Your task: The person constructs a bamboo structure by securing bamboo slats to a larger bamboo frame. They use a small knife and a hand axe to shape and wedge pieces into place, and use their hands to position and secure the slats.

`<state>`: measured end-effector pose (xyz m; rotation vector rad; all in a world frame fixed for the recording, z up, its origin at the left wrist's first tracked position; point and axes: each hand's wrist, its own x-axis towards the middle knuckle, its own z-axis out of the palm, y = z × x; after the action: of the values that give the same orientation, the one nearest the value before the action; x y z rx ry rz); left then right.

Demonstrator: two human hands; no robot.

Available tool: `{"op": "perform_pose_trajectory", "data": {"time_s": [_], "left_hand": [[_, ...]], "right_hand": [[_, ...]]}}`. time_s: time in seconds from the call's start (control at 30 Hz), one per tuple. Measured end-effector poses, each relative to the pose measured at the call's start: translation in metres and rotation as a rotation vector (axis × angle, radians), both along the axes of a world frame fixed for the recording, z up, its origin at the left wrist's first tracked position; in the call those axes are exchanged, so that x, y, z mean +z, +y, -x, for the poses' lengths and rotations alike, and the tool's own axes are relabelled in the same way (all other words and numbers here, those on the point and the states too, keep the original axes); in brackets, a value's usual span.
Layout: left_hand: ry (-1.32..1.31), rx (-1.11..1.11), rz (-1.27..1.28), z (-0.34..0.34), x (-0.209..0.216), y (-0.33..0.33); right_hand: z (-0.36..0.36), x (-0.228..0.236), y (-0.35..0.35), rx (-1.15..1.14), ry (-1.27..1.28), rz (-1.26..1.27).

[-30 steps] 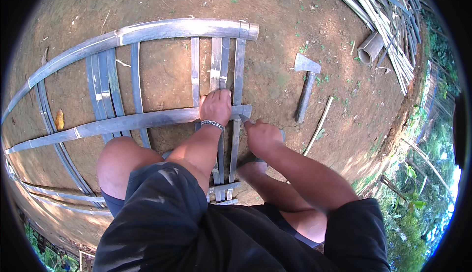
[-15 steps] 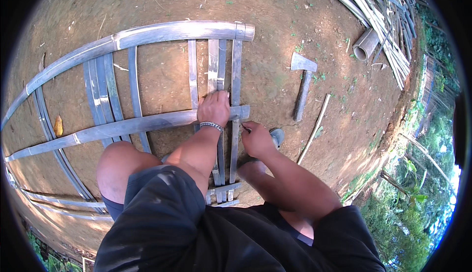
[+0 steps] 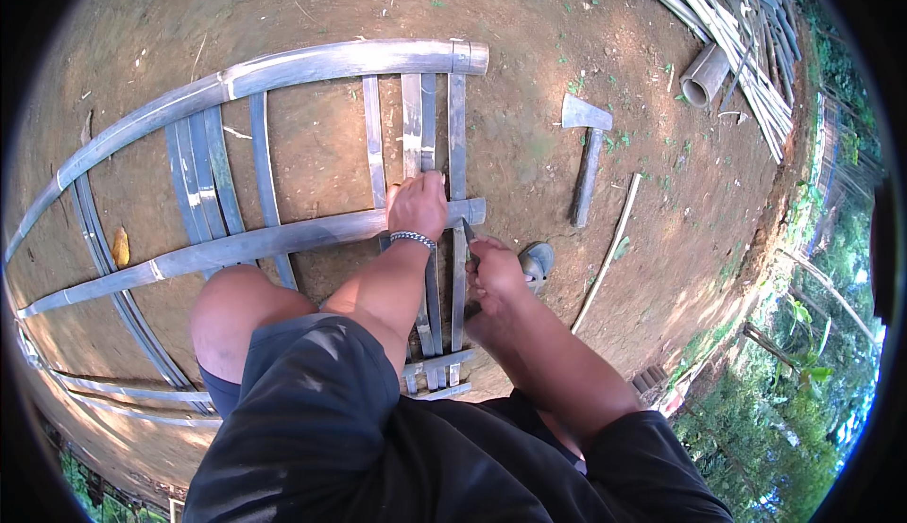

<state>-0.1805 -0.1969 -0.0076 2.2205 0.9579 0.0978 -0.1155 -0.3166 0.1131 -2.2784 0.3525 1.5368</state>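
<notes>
A frame of split bamboo lies on the ground, its slats crossing under long bamboo poles. My left hand point(image 3: 418, 204), with a braided bracelet at the wrist, is closed over the middle bamboo pole point(image 3: 331, 230) near its right end, beside the upright slats. Just below that end, my right hand point(image 3: 495, 268) grips a small dark knife point(image 3: 468, 230), its handle mostly hidden by the fingers. The blade points up at the rightmost bamboo slat point(image 3: 458, 277), close to where it meets the pole. Whether the tip touches the bamboo I cannot tell.
An axe point(image 3: 588, 159) with a wooden handle lies on the dirt to the right, near a thin stick point(image 3: 607, 240). Farther off are a pile of bamboo strips point(image 3: 718, 22) and a thick bamboo tube point(image 3: 704, 76). My shoe point(image 3: 537, 263) is beside my right hand.
My right hand has turned, and more of the knife blade now shows against the slat. My left hand stays on the pole. The view has shifted slightly.
</notes>
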Motion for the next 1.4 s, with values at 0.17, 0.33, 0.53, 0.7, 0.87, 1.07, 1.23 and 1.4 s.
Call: {"op": "perform_pose_trajectory", "data": {"time_s": [0.17, 0.33, 0.53, 0.7, 0.87, 1.07, 1.23, 1.4], "left_hand": [[0.103, -0.033, 0.063, -0.003, 0.009, 0.002], [0.120, -0.035, 0.054, -0.004, 0.007, 0.003], [0.054, -0.008, 0.007, 0.002, 0.005, 0.001], [0.019, -0.022, -0.062, 0.001, 0.003, 0.001], [0.001, 0.029, -0.011, 0.000, 0.004, -0.001], [-0.019, 0.003, -0.119, 0.000, 0.004, 0.000], [-0.008, -0.012, -0.123, 0.002, -0.001, -0.005], [0.030, -0.016, -0.125, 0.002, -0.001, -0.002]], "right_hand": [[-0.035, 0.028, 0.014, 1.115, -0.238, -0.012], [-0.045, 0.031, 0.032, 0.521, 0.069, 0.079], [-0.017, 0.026, 0.018, 0.221, -0.035, 0.053], [-0.036, 0.030, 0.037, 1.546, -0.175, 0.080], [-0.051, 0.007, 0.029, 0.923, -0.006, 0.002], [-0.031, 0.026, 0.014, 0.134, 0.185, 0.036], [-0.035, 0.021, 0.016, 1.495, -0.229, 0.034], [-0.084, -0.016, -0.026, 0.686, 0.140, -0.192]]}}
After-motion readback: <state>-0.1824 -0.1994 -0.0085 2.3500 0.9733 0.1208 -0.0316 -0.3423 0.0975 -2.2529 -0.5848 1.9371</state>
